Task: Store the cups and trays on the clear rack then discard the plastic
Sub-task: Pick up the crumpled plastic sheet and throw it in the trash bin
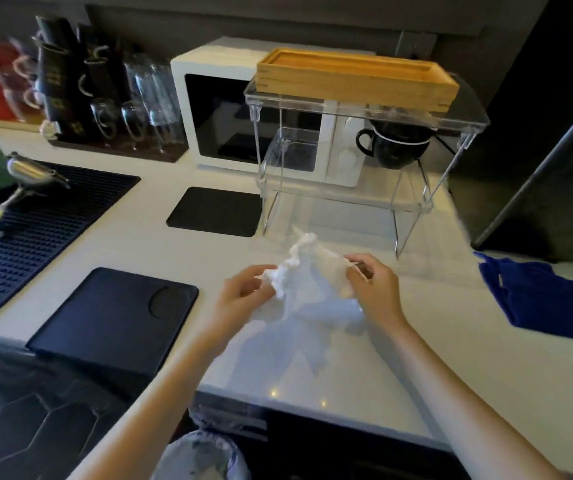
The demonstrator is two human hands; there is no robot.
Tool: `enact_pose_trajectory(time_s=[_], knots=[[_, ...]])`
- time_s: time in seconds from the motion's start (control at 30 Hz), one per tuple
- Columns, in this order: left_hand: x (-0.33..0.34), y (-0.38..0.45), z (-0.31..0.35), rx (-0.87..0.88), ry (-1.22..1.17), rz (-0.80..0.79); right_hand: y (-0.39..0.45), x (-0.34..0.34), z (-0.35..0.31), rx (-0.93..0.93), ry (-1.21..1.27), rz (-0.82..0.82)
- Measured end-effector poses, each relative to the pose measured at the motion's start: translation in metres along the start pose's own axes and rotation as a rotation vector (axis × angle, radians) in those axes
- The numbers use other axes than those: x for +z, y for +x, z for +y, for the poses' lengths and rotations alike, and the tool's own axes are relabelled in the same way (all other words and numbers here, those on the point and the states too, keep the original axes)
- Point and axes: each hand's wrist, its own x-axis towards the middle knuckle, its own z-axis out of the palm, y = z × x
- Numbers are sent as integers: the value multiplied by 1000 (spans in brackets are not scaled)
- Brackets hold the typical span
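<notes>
Over the counter (174, 244): my left hand (243, 292) and right hand (375, 289) each pinch the crumpled plastic (298, 271).
Rack (364, 116): wooden tray (354, 77) on top, black cup (395, 147) beneath.

Dark wall (278, 19) behind white surface (160, 244); white microwave (215, 109) against it; dark hexagon-tiled floor (35, 427) below, lower left.

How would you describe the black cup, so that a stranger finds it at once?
Find the clear rack in front of the white microwave. Wooden trays lie on top; the black cup sits on the shelf beneath, at the right, the only dark thing inside.
</notes>
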Motion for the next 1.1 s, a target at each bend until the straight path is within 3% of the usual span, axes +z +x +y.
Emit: enact_pose_trajectory(time_s=[0.17,0.27,0.53,0.77,0.93,1.1], knots=[[-39,-91,-12,-80,-273,83,-84,6,-43,35,274,-56],[-60,-147,-37,-129,-331,102,-135,16,-53,167,387,-116],[-105,-260,-159,-491,-315,266,-241,71,-8,349,291,-582],[-114,-288,-285,-831,-434,404,-273,167,109,492,-73,-851],[-106,-281,-409,-993,-392,461,-288,246,226,636,-155,-801],[-94,-261,-533,-987,-454,534,-304,319,354,747,-174,-770]])
